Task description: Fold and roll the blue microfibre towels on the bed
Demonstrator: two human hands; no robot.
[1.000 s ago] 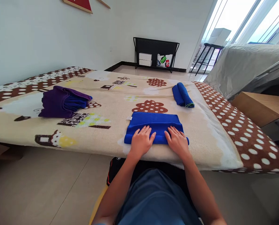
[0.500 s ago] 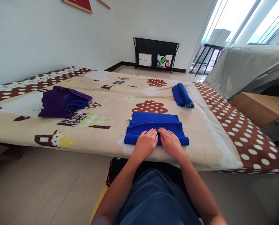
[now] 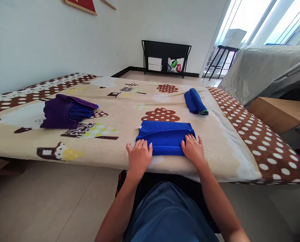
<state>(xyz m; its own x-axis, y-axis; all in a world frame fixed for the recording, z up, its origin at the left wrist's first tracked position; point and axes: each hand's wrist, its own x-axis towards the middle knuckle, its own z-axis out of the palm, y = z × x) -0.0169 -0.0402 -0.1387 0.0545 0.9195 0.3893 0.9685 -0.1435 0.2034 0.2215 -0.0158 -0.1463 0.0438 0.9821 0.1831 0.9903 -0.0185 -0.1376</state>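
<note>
A blue towel (image 3: 166, 136) lies in front of me on the bed, its near edge rolled into a narrow band and a small white tag at its far left corner. My left hand (image 3: 140, 155) rests palm down over the left end of that rolled edge, fingers on the cloth and thumb apart. At the right end, my right hand (image 3: 194, 150) presses down in the same way with its fingers spread. Beyond it to the right sits a rolled blue towel (image 3: 195, 102). On the left is a heap of purple cloth (image 3: 55, 112) with blue cloth (image 3: 79, 111) tucked inside.
A patterned blanket (image 3: 125, 117) with brown polka-dot borders covers the bed. To the right are a cardboard box (image 3: 281, 109) and plastic-covered furniture (image 3: 260, 69). A black rack (image 3: 166, 50) stands by the far wall, with a black stool (image 3: 221, 57) near the window.
My hands have slid apart from the middle of the towel's rolled near edge to its two ends. The other cloths stay in place.
</note>
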